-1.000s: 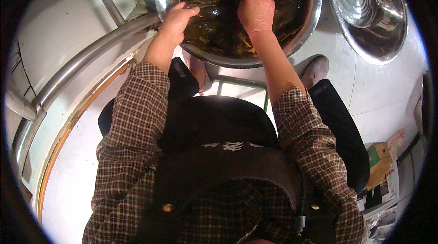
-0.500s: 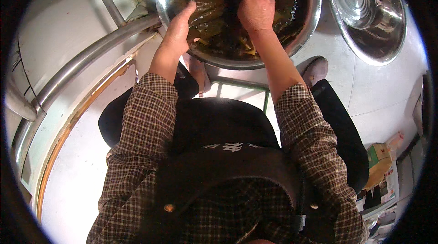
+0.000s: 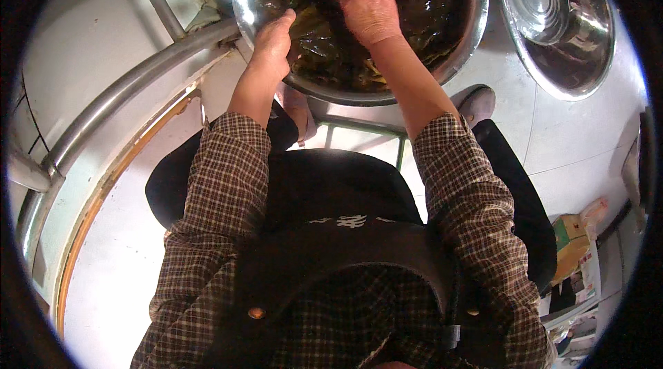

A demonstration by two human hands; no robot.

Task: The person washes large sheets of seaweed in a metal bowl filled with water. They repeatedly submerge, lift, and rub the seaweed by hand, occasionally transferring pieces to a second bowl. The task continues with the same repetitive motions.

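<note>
Head view: leaves (image 3: 321,48) fill the basin (image 3: 478,17), right of the left hand (image 3: 273,46) and under the right hand (image 3: 371,11), nearer their middle; right grip half-curled, left grip partly hidden, either's hold I cannot tell

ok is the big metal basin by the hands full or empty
Not empty: dark, wet leafy material covers most of what shows inside the metal basin; depth cannot be told.

Basin (image 3: 475,29) shiny metal; leaves (image 3: 319,48) glossy; sleeves (image 3: 228,176) matt cloth.
</note>
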